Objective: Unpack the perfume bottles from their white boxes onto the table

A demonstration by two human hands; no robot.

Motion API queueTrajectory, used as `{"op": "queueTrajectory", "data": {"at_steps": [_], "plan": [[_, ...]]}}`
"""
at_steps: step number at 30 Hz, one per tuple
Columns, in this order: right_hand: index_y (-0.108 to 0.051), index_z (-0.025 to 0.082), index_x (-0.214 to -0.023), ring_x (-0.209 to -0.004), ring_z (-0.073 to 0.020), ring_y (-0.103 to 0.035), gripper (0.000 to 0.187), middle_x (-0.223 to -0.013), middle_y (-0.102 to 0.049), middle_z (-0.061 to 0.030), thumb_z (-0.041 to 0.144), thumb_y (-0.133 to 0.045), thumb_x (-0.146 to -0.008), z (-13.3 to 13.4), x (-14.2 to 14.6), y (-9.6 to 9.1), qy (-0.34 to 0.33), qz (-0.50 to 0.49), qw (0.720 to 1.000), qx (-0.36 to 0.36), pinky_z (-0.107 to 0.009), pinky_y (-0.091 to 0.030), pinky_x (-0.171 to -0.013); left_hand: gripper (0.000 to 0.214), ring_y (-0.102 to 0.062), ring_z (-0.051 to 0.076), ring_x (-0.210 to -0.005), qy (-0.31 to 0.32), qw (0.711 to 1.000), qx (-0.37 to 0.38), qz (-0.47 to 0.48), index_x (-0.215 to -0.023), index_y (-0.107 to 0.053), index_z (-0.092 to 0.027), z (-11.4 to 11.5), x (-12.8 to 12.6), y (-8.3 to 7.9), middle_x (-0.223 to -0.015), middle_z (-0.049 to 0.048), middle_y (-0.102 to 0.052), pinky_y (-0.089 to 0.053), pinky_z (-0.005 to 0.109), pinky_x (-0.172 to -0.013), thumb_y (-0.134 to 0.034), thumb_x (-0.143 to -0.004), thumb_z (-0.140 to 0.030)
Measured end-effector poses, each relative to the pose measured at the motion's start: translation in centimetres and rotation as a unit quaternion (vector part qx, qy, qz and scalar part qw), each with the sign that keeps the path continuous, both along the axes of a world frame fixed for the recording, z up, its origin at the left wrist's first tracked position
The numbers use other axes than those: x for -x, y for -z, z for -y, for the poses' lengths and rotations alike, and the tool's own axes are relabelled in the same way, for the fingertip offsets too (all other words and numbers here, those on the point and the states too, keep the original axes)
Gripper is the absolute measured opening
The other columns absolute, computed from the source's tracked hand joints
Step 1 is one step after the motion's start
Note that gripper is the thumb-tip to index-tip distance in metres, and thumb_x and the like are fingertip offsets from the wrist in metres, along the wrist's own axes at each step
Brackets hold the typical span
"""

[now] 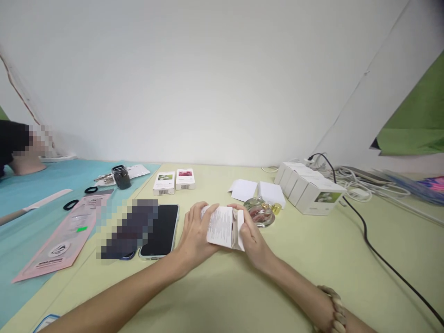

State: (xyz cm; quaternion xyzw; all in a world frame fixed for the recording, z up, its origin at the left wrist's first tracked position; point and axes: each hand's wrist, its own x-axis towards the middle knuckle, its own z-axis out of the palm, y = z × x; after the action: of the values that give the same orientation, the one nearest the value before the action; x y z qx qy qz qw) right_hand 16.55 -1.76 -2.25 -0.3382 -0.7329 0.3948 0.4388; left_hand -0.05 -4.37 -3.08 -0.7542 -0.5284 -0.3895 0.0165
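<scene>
Between my two hands, above the yellow-green table, is a small white carton (pixel 220 226) with fine print on its face. My left hand (pixel 197 229) wraps around its left side, fingers over the top edge. At the right end, the thumb and fingers of my right hand (pixel 255 238) grip the carton's end flap (pixel 240 229), which stands partly open. Whatever lies inside the carton cannot be made out. Just behind my right hand, a round glass bottle (pixel 259 213) with a gold cap (pixel 276 208) lies on the table.
White boxes (pixel 301 185) stand in a row at the right, near a black cable (pixel 364 226). Two small cartons (pixel 164 183) sit at the back. Left are a phone (pixel 161 231), a pink pouch (pixel 65 240) and a dark jar (pixel 121 177). Another person's arm (pixel 26 162) rests far left.
</scene>
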Motion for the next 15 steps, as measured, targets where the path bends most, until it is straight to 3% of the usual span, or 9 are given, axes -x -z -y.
{"op": "queueTrajectory", "data": {"at_steps": [2, 5, 8, 11, 13, 15], "plan": [[-0.039, 0.023, -0.114, -0.079, -0.0164, -0.054, 0.03, -0.095, -0.057, -0.0037, 0.033, -0.029, -0.088, 0.0, -0.1, -0.2, 0.02, -0.004, 1.0, 0.004, -0.03, -0.045, -0.069, 0.076, -0.039, 0.029, -0.112, 0.0, 1.0, 0.003, 0.009, -0.125, -0.037, -0.022, -0.1, 0.0, 0.0, -0.119, 0.0121, -0.037, -0.035, 0.045, -0.092, -0.069, -0.061, -0.048], [-0.032, 0.025, -0.115, -0.07, -0.0149, -0.056, 0.032, -0.086, -0.059, -0.0013, 0.038, -0.039, -0.086, 0.1, -0.1, -0.6, -0.015, -0.02, 0.997, 0.067, -0.028, -0.046, -0.062, 0.078, -0.04, 0.029, -0.11, -0.007, 0.999, 0.016, 0.031, -0.124, -0.039, -0.022, -0.2, -0.1, -0.2, -0.118, 0.0115, -0.038, -0.036, 0.045, -0.091, -0.071, -0.058, -0.047], [-0.027, 0.025, -0.115, -0.073, -0.0149, -0.058, 0.044, -0.09, -0.06, -0.0021, 0.036, -0.052, -0.08, 0.2, -0.1, -1.0, -0.034, -0.051, 0.994, 0.092, -0.027, -0.048, -0.062, 0.077, -0.041, 0.028, -0.109, -0.008, 0.997, 0.033, 0.076, -0.122, -0.04, -0.022, 0.0, -0.4, -0.5, -0.116, 0.0101, -0.039, -0.037, 0.045, -0.091, -0.073, -0.055, -0.044], [-0.025, 0.026, -0.12, -0.074, -0.0158, -0.06, 0.043, -0.104, -0.059, -0.006, 0.035, -0.045, -0.082, 0.1, -0.4, -1.4, -0.023, -0.082, 0.99, 0.11, -0.027, -0.049, -0.057, 0.071, -0.044, 0.024, -0.109, 0.007, 0.986, 0.061, 0.155, -0.12, -0.04, -0.024, 0.4, -0.8, -0.7, -0.114, 0.0071, -0.041, -0.039, 0.041, -0.092, -0.072, -0.058, -0.036], [-0.026, 0.027, -0.125, -0.08, -0.0174, -0.06, 0.045, -0.119, -0.052, -0.0084, 0.031, -0.04, -0.083, -0.1, -0.8, -1.7, 0.003, -0.075, 0.993, 0.089, -0.028, -0.05, -0.055, 0.065, -0.045, 0.022, -0.108, 0.006, 0.974, 0.085, 0.209, -0.12, -0.04, -0.024, 0.7, -1.0, -0.7, -0.113, 0.0056, -0.042, -0.039, 0.038, -0.093, -0.069, -0.063, -0.03], [-0.036, 0.028, -0.125, -0.09, -0.0193, -0.059, 0.043, -0.131, -0.044, -0.008, 0.025, -0.039, -0.082, -0.2, -1.1, -2.0, 0.047, -0.025, 0.998, 0.017, -0.029, -0.05, -0.059, 0.062, -0.045, 0.02, -0.109, 0.003, 0.966, 0.094, 0.239, -0.119, -0.04, -0.024, 0.9, -1.3, -0.5, -0.113, 0.005, -0.043, -0.039, 0.038, -0.094, -0.067, -0.064, -0.026]]}}
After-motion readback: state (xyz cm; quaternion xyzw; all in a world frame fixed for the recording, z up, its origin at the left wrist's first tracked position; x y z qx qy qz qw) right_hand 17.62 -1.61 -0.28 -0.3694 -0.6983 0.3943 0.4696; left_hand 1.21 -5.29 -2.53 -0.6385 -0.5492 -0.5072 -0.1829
